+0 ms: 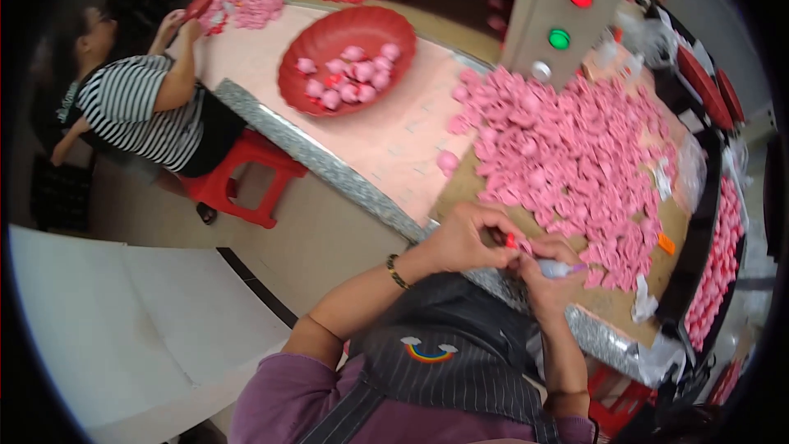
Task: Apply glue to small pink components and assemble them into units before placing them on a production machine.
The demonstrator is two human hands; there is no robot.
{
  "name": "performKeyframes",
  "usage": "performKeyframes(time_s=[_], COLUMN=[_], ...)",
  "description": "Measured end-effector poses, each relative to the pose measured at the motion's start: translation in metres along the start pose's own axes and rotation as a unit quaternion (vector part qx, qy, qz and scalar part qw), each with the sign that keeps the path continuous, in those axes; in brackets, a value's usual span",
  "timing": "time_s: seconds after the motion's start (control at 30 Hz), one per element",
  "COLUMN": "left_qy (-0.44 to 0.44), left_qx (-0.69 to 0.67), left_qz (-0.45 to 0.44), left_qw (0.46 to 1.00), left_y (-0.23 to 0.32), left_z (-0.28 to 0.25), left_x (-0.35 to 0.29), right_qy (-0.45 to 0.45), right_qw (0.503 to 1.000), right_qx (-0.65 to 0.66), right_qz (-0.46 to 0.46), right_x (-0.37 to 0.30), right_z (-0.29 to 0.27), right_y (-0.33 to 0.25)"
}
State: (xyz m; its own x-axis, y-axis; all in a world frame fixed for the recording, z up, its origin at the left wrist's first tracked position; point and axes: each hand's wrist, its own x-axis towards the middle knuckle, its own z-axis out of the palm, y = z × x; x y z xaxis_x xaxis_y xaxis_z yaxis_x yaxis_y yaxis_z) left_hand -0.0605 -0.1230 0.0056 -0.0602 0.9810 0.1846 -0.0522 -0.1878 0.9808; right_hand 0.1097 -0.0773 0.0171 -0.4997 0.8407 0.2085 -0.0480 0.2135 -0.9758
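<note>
Above the table's near edge my two hands meet, fingertips pinched together. My left hand (470, 238) is closed on a small red and pink piece (513, 242), mostly covered by the fingers. My right hand (541, 270) touches the same piece. It also grips a small translucent squeeze bottle (555, 268) with a purple tip pointing right. Just beyond the hands spreads a large heap of flat pink pieces (567, 164) on a brown board (467, 194). One round pink ball (447, 162) lies at the heap's left side.
A red bowl (296, 57) with several pink balls stands on the table, left of a grey machine housing (534, 33) with red and green buttons. Farther left, a co-worker (156, 99) sits on a red stool (255, 168). A black crate (686, 279) of pink balls is at right.
</note>
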Motion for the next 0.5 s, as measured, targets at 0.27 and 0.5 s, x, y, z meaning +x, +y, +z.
performKeyframes(time_s=[0.27, 0.5], left_qy=[0.043, 0.102], left_qx=[-0.194, -0.22], left_qz=[-0.064, -0.025], left_qw=[0.978, 0.97], left_y=[-0.001, -0.006], left_z=[-0.015, -0.03], left_x=[-0.006, -0.012], right_qy=[-0.067, -0.079], right_qw=[0.995, 0.989], right_qx=[0.046, 0.083], right_qz=[0.053, 0.099], right_x=[0.017, 0.03], right_z=[0.014, 0.012], right_y=[-0.013, -0.019])
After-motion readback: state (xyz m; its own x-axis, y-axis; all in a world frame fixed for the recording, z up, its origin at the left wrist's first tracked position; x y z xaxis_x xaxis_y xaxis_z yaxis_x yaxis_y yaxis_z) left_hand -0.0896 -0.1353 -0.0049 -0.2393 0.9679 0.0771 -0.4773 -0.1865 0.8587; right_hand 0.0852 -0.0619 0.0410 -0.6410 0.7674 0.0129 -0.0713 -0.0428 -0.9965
